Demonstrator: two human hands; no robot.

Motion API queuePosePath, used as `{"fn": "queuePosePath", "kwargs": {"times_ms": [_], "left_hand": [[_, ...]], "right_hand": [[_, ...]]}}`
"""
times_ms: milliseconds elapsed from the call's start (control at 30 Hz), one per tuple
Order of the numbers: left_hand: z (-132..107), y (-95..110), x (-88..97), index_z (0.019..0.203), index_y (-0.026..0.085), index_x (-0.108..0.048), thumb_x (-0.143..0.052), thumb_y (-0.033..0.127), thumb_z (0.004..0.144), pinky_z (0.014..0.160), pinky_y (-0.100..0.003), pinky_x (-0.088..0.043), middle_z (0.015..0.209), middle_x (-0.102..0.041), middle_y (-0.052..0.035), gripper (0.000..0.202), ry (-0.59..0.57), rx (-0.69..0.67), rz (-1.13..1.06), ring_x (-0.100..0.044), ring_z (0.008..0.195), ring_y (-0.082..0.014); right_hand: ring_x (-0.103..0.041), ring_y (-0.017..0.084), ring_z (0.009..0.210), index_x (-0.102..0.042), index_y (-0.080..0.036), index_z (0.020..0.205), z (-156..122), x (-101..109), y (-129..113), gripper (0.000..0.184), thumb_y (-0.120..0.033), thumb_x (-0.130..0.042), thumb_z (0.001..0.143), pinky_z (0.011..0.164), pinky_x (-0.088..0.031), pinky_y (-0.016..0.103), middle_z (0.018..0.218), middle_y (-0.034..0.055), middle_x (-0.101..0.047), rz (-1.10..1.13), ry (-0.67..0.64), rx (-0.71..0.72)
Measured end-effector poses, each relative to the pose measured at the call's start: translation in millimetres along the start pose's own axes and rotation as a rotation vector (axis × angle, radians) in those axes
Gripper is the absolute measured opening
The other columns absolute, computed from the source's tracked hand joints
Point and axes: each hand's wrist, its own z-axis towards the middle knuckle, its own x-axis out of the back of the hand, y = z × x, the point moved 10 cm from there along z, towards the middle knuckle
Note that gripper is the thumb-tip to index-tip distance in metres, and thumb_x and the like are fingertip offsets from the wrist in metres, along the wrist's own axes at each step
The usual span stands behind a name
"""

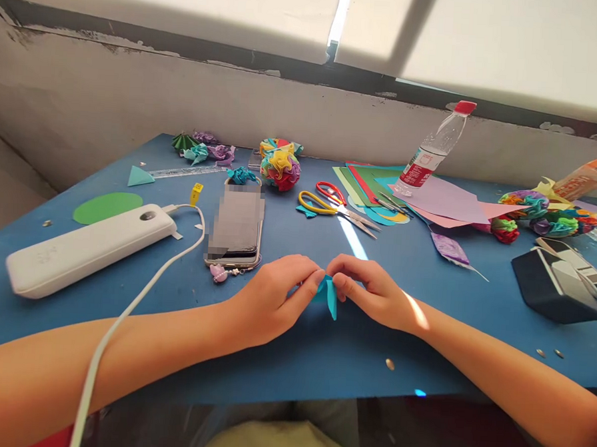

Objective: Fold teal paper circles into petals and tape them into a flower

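Observation:
A small piece of folded blue paper (331,300) is pinched between both hands near the table's front. My left hand (279,296) grips it from the left, thumb and fingers pressed together. From the right, my right hand (370,290) closes on the same paper with bent fingers. One flap of the paper hangs down between the hands, while its upper part is hidden by the fingertips. Behind the hands lie scissors (336,209) with one red and one yellow handle. Left of them is a phone (238,224) with a crumpled blue paper piece (242,174) at its top.
A white power bank (91,249) with a cable (150,286) lies left; the cable crosses my left forearm. Crumpled paper balls (280,166), coloured sheets (444,198) and a tilted bottle (435,150) stand at the back. A dark box (550,287) sits right on the blue table (210,372).

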Motion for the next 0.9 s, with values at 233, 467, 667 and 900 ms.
{"fn": "queuePosePath", "kwargs": {"times_ms": [233,467,667,900], "left_hand": [[-1.1,1.1,-4.6,0.071,0.017,-0.048,-0.036,0.017,0.093,0.061,-0.023,-0.037,0.066,-0.044,0.002,0.025,-0.017,-0.028,0.049,-0.042,0.062,-0.0116],[-2.4,1.8,-7.9,0.07,0.018,-0.043,-0.033,0.017,0.093,0.061,-0.025,-0.036,0.067,-0.042,0.0011,0.025,-0.052,-0.034,0.039,-0.04,0.063,-0.0128],[-5.3,12.1,-8.8,0.077,0.017,-0.044,-0.027,0.017,0.091,0.065,-0.028,-0.037,0.073,-0.046,-0.0025,0.022,-0.121,-0.103,-0.012,-0.04,0.067,-0.0154],[-4.6,11.3,-6.9,0.072,0.018,-0.039,-0.035,0.014,0.088,0.06,-0.028,-0.033,0.069,-0.039,-0.0001,0.018,-0.076,-0.107,0.054,-0.036,0.064,-0.0141]], "right_hand": [[-0.044,0.007,0.058,-0.054,-0.016,0.086,-1.2,-0.1,-5.5,0.027,-0.039,-0.042,0.094,0.054,-0.039,0.018,0.066,-0.0018,-0.05,-0.008,0.011,0.038],[-0.042,0.007,0.055,-0.052,-0.016,0.082,-0.5,-3.5,-10.3,0.021,-0.035,-0.046,0.092,0.053,-0.038,0.017,0.064,-0.0031,-0.05,-0.032,0.002,0.05],[-0.038,0.007,0.053,-0.052,-0.017,0.08,-1.4,-3.2,-13.4,0.022,-0.033,-0.045,0.092,0.051,-0.036,0.017,0.06,-0.0047,-0.047,-0.106,0.002,0.074],[-0.04,0.007,0.055,-0.053,-0.017,0.082,-2.4,-1.8,-17.0,0.018,-0.031,-0.046,0.092,0.053,-0.038,0.017,0.063,-0.0036,-0.052,-0.199,0.033,0.129]]}}
